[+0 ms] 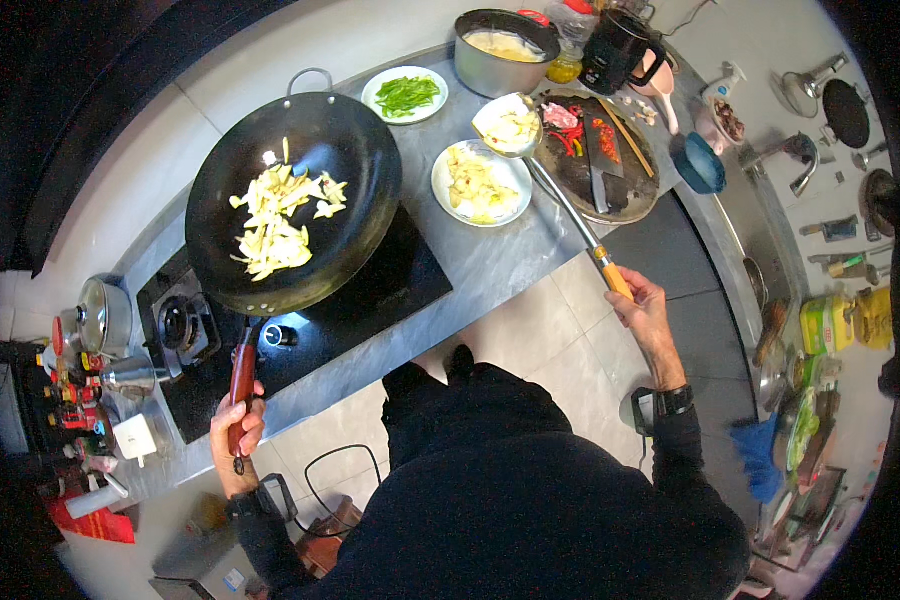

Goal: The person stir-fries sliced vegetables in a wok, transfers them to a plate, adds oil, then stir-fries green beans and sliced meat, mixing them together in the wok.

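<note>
My left hand [238, 431] is wrapped around the wooden handle of a large black wok [352, 247] over the gas hob [360, 289]. Pale sliced vegetable pieces [274, 225] lie in the wok in a loose heap. In my right hand [645, 304] is the wooden end of a long metal ladle [566, 202]. Its bowl holds more pale slices [511, 127] and hangs over the counter's back part. Just below the bowl stands a white plate [436, 187] with similar pale slices [478, 191] on it.
A plate of green pepper strips [406, 96] and a metal pot [495, 73] stand behind. On the round chopping board [630, 202] lie a cleaver [604, 146], chopsticks [626, 135], raw meat [559, 116] and chopped red pepper. Bottles [71, 394] and a lidded pot [106, 315] crowd the left end.
</note>
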The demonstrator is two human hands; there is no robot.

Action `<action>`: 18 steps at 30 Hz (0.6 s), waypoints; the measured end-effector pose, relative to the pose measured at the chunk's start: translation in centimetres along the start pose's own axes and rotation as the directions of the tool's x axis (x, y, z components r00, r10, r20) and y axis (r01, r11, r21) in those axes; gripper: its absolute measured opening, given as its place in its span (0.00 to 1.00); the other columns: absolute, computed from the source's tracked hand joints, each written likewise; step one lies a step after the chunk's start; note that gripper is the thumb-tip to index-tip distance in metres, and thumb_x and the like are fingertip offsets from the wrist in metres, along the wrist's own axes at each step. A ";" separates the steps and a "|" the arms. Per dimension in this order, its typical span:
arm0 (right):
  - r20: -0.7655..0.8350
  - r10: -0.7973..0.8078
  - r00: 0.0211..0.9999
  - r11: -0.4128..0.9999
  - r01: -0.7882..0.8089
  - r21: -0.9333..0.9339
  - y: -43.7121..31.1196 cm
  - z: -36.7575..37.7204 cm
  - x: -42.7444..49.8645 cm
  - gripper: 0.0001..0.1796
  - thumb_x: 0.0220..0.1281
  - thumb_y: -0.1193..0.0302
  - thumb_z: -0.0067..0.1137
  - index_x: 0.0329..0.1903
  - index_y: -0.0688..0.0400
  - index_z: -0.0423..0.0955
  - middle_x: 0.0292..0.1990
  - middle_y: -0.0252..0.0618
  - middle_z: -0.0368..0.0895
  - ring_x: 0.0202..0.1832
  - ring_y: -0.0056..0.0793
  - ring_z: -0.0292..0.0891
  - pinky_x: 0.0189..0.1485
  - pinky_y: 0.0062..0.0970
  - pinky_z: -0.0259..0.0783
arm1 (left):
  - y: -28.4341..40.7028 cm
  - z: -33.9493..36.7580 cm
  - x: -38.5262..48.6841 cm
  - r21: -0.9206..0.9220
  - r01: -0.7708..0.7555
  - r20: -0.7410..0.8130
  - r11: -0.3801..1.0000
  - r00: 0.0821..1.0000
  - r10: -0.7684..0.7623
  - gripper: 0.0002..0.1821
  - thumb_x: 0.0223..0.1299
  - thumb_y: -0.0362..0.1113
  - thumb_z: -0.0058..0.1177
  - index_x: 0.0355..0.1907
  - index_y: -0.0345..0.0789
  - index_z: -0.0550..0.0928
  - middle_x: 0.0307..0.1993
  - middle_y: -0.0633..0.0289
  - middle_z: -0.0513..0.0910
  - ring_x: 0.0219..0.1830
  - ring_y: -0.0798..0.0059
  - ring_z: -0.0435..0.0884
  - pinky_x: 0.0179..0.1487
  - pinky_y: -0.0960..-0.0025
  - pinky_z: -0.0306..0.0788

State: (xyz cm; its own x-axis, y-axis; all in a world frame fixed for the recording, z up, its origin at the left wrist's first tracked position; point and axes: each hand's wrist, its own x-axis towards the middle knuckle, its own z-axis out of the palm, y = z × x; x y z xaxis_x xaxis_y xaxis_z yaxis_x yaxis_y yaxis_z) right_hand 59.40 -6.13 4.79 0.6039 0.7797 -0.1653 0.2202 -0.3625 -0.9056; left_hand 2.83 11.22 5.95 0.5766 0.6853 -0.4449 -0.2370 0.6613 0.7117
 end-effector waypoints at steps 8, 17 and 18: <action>0.375 -0.168 0.912 0.986 0.148 0.082 -9.3 5.9 3.3 0.24 0.55 0.81 0.55 0.57 0.59 0.69 0.29 0.28 0.73 0.27 0.14 0.70 0.24 0.17 0.65 | -2.2 -1.5 1.1 -0.220 0.002 0.077 0.975 0.997 0.015 0.36 0.57 0.56 0.44 0.55 0.24 0.66 0.21 0.62 0.70 0.15 0.75 0.68 0.14 0.75 0.62; 0.510 -0.560 0.653 0.337 0.742 -0.580 -18.1 22.6 5.5 0.28 0.51 0.80 0.53 0.58 0.60 0.64 0.36 0.49 0.70 0.40 0.50 0.73 0.39 0.45 0.71 | -2.2 -1.6 1.6 -0.652 0.312 0.430 0.691 0.903 -0.003 0.21 0.59 0.33 0.51 0.52 0.31 0.63 0.24 0.66 0.66 0.14 0.85 0.63 0.12 0.83 0.58; 0.506 -0.577 0.641 0.354 0.755 -0.552 -18.3 23.3 4.9 0.27 0.51 0.80 0.51 0.58 0.63 0.65 0.38 0.51 0.73 0.41 0.51 0.74 0.41 0.42 0.72 | -2.0 -1.6 1.5 -0.660 0.330 0.430 0.675 0.903 -0.020 0.20 0.60 0.31 0.50 0.52 0.32 0.62 0.23 0.66 0.65 0.13 0.86 0.62 0.13 0.83 0.58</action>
State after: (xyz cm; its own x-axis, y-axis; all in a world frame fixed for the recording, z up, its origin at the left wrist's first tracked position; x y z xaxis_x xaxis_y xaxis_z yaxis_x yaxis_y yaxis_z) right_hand 40.48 16.22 11.44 -0.1280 0.9674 0.2188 0.9567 0.1786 -0.2300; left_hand 2.94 11.44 2.98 0.8615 0.4740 -0.1822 -0.4860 0.8736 -0.0257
